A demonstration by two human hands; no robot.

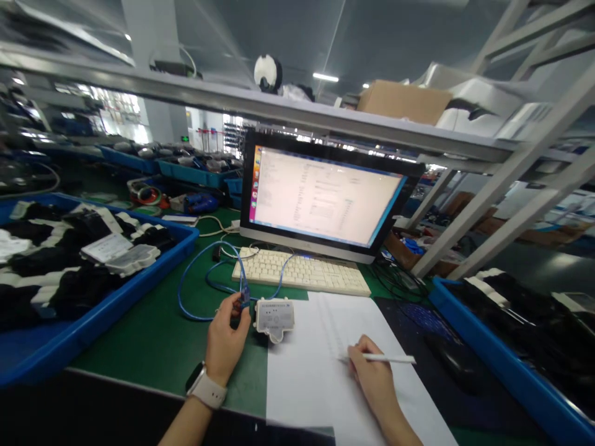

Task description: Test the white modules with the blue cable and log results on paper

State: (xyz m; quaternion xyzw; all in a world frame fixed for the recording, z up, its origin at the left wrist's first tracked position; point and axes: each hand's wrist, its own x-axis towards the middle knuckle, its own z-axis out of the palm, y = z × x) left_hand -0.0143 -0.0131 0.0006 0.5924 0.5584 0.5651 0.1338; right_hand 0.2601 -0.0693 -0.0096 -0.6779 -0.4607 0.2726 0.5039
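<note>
My left hand (pixel 226 339), with a watch on its wrist, pinches the plug end of a blue cable (pixel 242 298) next to a small white labelled device (pixel 274 318) lying on the green mat. The cable loops back toward the keyboard (pixel 300 273). My right hand (pixel 372 375) rests on a white sheet of paper (pixel 325 365) and holds a white pen (pixel 388 358) pointing to the right. A monitor (pixel 320 198) with a lit window stands behind the keyboard.
A blue tray (pixel 139 282) of black and white parts sits at the left, another blue tray (pixel 502 365) at the right. A black mouse (pixel 458 359) lies on a dark pad. A metal shelf with a cardboard box (pixel 402 101) runs overhead. More blue bins stand behind.
</note>
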